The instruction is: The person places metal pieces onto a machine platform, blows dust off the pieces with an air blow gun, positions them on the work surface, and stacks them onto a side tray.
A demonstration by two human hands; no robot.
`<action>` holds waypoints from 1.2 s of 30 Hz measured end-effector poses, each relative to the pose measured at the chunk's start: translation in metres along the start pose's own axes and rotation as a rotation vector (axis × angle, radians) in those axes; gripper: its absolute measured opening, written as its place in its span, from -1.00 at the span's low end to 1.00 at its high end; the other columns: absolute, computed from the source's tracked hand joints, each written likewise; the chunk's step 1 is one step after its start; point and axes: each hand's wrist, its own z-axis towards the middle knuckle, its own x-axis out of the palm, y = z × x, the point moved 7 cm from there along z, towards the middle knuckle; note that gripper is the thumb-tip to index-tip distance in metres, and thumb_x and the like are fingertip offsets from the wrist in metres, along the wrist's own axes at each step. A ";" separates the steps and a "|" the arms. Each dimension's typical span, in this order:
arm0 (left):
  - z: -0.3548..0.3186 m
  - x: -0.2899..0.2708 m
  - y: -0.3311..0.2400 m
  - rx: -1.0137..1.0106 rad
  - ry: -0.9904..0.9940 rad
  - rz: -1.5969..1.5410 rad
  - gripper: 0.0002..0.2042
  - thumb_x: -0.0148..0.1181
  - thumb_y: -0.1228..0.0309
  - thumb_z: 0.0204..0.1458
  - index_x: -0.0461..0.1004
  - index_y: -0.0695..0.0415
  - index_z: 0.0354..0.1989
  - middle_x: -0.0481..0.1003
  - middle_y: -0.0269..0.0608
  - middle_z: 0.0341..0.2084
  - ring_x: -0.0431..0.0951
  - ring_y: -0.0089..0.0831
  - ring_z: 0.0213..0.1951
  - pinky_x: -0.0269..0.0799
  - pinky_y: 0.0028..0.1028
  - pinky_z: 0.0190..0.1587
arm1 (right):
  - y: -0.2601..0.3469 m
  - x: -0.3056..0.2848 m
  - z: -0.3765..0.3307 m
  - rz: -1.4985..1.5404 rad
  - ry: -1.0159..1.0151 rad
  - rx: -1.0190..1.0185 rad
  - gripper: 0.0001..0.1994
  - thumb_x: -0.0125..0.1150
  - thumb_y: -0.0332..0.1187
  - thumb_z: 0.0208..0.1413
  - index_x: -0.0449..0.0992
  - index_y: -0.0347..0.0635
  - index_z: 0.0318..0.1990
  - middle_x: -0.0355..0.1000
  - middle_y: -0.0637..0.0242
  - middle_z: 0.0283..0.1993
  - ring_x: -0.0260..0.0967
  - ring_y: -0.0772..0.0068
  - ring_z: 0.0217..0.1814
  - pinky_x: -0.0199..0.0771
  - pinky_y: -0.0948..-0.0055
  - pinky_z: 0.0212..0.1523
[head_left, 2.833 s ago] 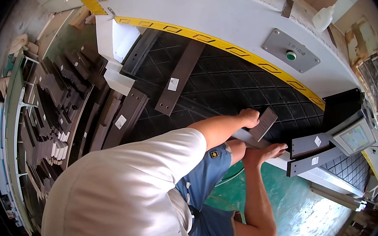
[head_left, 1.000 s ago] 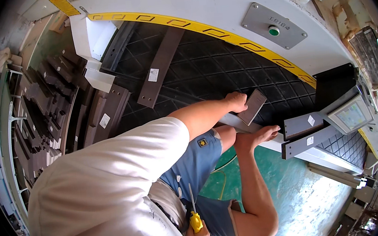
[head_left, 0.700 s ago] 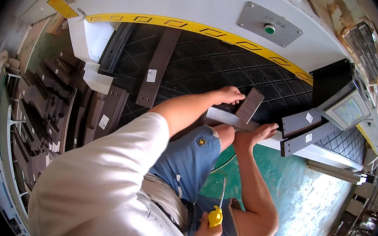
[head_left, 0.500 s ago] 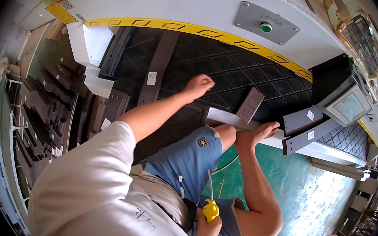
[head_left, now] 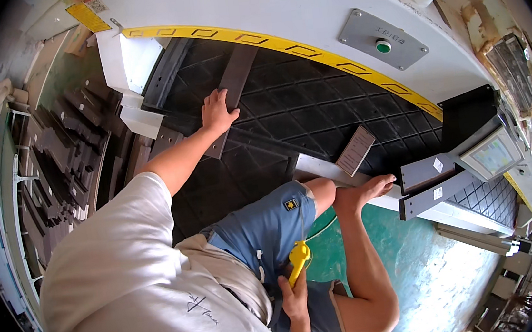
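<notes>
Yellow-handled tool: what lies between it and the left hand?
In the head view, from the yellow-handled tool toward the left hand: the blue shorts, then the black work surface.

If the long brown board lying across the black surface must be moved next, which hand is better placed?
Probably the left hand: it is over the long brown board, with no tool visible in it. The right hand is farther away, gripping a yellow tool.
</notes>
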 end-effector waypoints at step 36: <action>-0.257 -0.033 0.018 0.207 0.154 -0.174 -0.12 0.60 0.19 -0.11 0.31 0.02 0.45 0.23 -0.07 0.53 0.28 0.03 0.41 0.24 0.02 0.38 | 0.144 0.109 0.270 -0.077 0.080 0.116 -0.53 0.15 -0.23 0.45 0.27 -0.29 0.35 0.46 0.26 -0.34 0.47 0.47 -0.54 0.64 0.43 -0.54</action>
